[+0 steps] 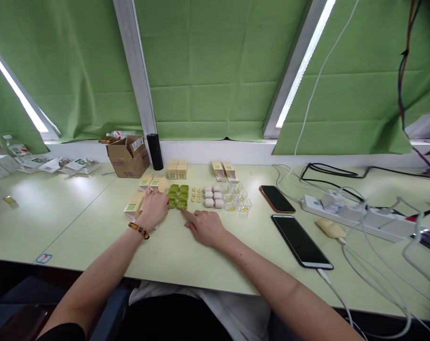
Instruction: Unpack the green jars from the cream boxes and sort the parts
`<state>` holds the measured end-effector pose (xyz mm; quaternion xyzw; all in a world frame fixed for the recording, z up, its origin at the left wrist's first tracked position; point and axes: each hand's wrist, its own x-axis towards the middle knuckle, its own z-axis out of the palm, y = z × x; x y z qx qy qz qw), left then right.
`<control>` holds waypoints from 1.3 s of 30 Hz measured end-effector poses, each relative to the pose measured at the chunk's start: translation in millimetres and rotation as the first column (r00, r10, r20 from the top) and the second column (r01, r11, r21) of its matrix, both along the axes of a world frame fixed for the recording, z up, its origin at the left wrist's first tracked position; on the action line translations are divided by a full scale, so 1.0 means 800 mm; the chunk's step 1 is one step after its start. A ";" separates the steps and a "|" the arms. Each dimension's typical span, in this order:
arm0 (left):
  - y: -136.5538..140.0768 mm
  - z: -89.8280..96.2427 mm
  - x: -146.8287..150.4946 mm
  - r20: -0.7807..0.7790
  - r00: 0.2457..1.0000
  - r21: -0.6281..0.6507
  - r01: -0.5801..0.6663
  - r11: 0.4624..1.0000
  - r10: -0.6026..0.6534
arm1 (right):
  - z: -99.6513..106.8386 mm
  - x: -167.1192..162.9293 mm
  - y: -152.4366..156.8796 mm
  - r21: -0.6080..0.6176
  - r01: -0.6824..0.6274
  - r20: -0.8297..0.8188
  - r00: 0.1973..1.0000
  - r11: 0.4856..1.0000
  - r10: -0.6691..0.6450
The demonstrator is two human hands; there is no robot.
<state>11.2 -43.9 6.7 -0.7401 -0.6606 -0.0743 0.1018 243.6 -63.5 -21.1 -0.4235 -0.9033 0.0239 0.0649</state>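
Several small green square cups (178,195) stand together in two columns on the table. My left hand (154,207) is at their left side, a fingertip by the near left cup; its fingers look stretched out and hold nothing visible. At the near right cup rests the outstretched index finger of my right hand (205,227), the thumb apart and nothing in the grip. Right of the cups lie tiny yellow pieces (196,195), white rounded pieces (213,196) and clear plastic cups (236,196), all in rows. Cream cartons (132,207) lie partly behind my left hand.
More cream cartons stand (177,169) and lie (224,171) farther back. A cardboard box (128,157) and a black cylinder (155,151) are by the wall. Two phones (277,199), a power strip (350,218) and tangled cables occupy the right. Bagged packets (58,164) lie far left.
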 end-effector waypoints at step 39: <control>0.012 0.093 -0.005 0.199 0.974 0.346 0.035 0.937 -0.110 | 0.008 0.013 -0.002 -0.002 -0.057 -0.017 0.998 0.998 0.057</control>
